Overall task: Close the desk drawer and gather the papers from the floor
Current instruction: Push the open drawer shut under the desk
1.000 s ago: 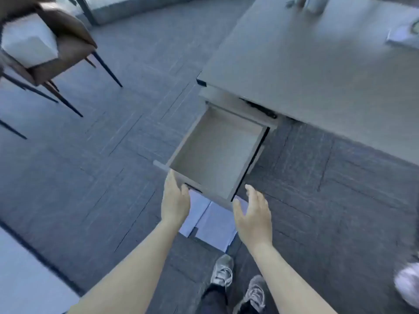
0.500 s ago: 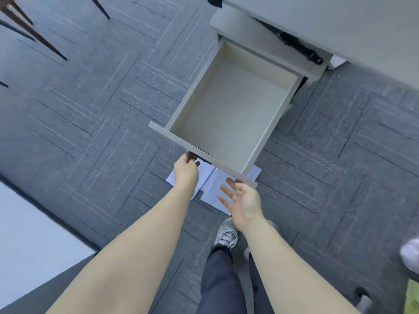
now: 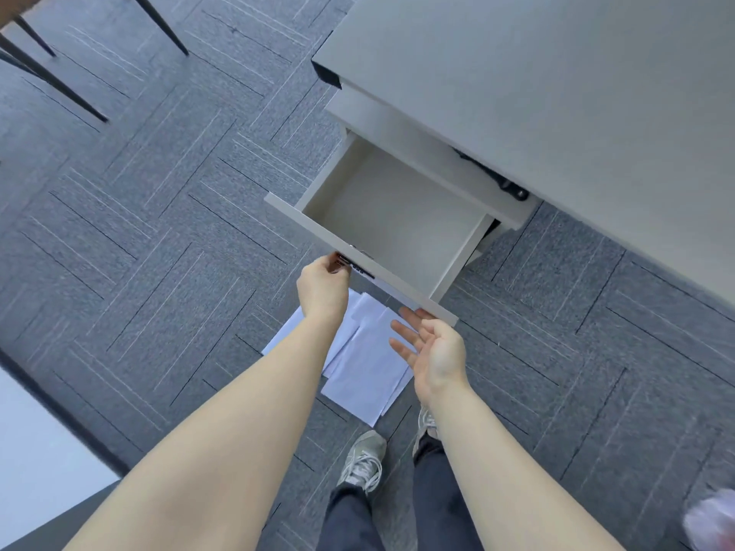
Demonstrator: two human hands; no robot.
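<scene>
Pale grey laminate board makes up the drawer (image 3: 391, 228), which stands pulled well out from under the desk (image 3: 557, 105) and shows nothing inside. We judge it stiff and light, likely to roll on its runners with little push, so the best place to press is the flat front panel, near its middle, so that it runs in square. Our left hand (image 3: 323, 288) is curled at the dark handle (image 3: 356, 268) under the front edge; the fingers are bent round it, though we cannot tell how firmly they grip. Our right hand (image 3: 431, 346) is spread wide, palm up, holding nothing, its fingertips just beneath the panel's near corner. The papers (image 3: 366, 363) lie fanned and overlapping on the carpet (image 3: 159, 232), directly below the drawer front and between our forearms. Thin white sheets like these will be limp and slippery against each other, and hard to pinch off flat carpet; we expect that sliding them into one stack first, then lifting by an edge, will serve best
</scene>
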